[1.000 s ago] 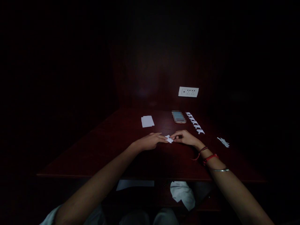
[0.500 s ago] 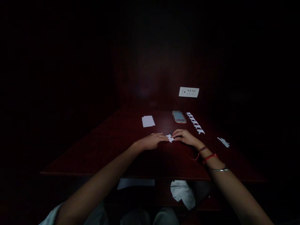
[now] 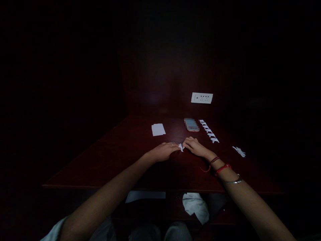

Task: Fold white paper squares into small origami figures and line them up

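A small folded white paper piece (image 3: pixel 181 147) lies on the dark red table (image 3: pixel 112 160), pinched between both hands. My left hand (image 3: pixel 163 151) presses on its left side with the fingers closed together. My right hand (image 3: pixel 196 146) holds its right side, fingers curled onto it; red thread bands and a metal bangle ring that wrist. Most of the paper is hidden under the fingertips.
Farther back lie a white paper stack (image 3: pixel 157 129), a phone (image 3: pixel 191 124), a row of several folded paper shapes (image 3: pixel 209 131) and a loose paper scrap (image 3: pixel 239 151). A white socket plate (image 3: pixel 202 98) is on the wall. Crumpled paper (image 3: pixel 195 206) lies below the table edge.
Both hands have closed in over the small paper, covering more of it; the right hand has shifted slightly left and away from me.
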A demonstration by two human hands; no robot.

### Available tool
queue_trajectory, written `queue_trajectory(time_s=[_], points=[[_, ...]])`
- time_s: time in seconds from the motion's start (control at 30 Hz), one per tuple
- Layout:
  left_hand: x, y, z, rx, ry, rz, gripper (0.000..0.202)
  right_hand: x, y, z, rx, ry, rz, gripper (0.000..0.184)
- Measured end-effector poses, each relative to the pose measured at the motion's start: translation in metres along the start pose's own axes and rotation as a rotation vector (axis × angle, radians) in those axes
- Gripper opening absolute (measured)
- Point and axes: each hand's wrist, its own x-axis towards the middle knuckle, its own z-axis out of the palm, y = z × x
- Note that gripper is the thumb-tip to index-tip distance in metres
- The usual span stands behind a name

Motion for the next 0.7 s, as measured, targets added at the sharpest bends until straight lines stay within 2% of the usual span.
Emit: queue_trajectory(time_s=[0.17,0.37,0.7], points=[[0.001,-0.003,-0.001,-0.043,-0.061,0.005,0.054,0.001,-0.003,-0.002,0.106,-0.022,-0.056,0.023],[0.001,-0.005,-0.002,-0.05,-0.072,-0.006,0.057,-0.007,0.001,-0.015,0.257,-0.095,-0.144,0.023],[0.001,-0.006,0.0,-0.063,-0.035,0.004,0.06,-0.003,0.002,-0.009,0.18,-0.019,-0.148,0.024]])
